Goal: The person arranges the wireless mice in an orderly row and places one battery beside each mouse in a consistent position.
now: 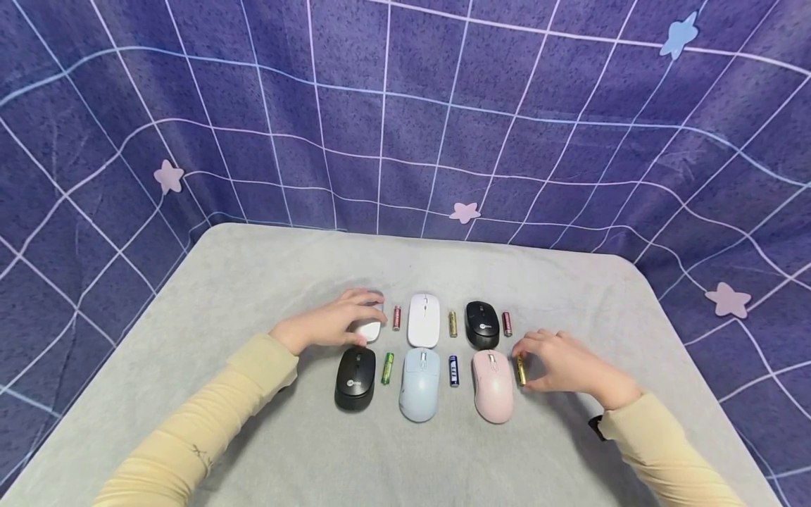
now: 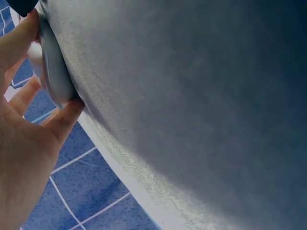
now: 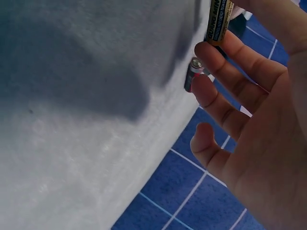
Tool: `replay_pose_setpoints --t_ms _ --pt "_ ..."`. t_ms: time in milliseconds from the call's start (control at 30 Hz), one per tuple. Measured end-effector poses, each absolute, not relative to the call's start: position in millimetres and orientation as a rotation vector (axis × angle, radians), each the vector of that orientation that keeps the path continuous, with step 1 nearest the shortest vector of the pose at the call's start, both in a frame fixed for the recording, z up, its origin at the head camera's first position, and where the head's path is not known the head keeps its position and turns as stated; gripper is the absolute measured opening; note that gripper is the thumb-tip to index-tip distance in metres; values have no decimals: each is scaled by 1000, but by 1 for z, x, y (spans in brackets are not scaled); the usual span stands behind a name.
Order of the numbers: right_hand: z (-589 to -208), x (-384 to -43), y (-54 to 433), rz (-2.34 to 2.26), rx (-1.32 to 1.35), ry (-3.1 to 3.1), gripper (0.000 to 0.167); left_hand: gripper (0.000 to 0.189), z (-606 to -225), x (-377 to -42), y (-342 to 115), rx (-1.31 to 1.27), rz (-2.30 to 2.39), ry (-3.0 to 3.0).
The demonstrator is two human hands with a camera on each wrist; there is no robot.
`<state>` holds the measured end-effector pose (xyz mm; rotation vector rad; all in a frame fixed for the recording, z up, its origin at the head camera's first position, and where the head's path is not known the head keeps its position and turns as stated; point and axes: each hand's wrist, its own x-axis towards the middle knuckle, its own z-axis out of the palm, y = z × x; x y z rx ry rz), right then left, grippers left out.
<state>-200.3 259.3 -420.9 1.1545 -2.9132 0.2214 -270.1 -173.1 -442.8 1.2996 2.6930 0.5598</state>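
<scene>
At the left end of the back row, my left hand (image 1: pixel 342 318) grips a white computer mouse (image 1: pixel 370 330), its fingers spread over and around it. In the left wrist view the thumb and fingertips lie on opposite sides of that mouse (image 2: pixel 56 72). On the right, my right hand (image 1: pixel 566 362) pinches a gold AA battery (image 1: pixel 521 371) end to end between thumb and finger, beside a pink mouse (image 1: pixel 493 387). The right wrist view shows the battery (image 3: pixel 219 21) at the top, with the other fingers loosely bent below it.
Between the hands, mice and batteries stand in two rows: a second white mouse (image 1: pixel 424 321), black mice (image 1: pixel 483 325), (image 1: pixel 355 379) and a light blue mouse (image 1: pixel 419 386). Red (image 1: pixel 396 318), green (image 1: pixel 388 368) and blue (image 1: pixel 453 371) batteries lie between them. A purple curtain (image 1: pixel 405 127) hangs behind the grey table (image 1: pixel 405 465).
</scene>
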Motion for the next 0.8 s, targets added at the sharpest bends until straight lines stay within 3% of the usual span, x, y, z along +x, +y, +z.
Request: replay_pose_setpoints --t_ms 800 --pt "-430 -204 262 345 1214 -2951 53 53 -439 -265 -170 1269 480 2725"
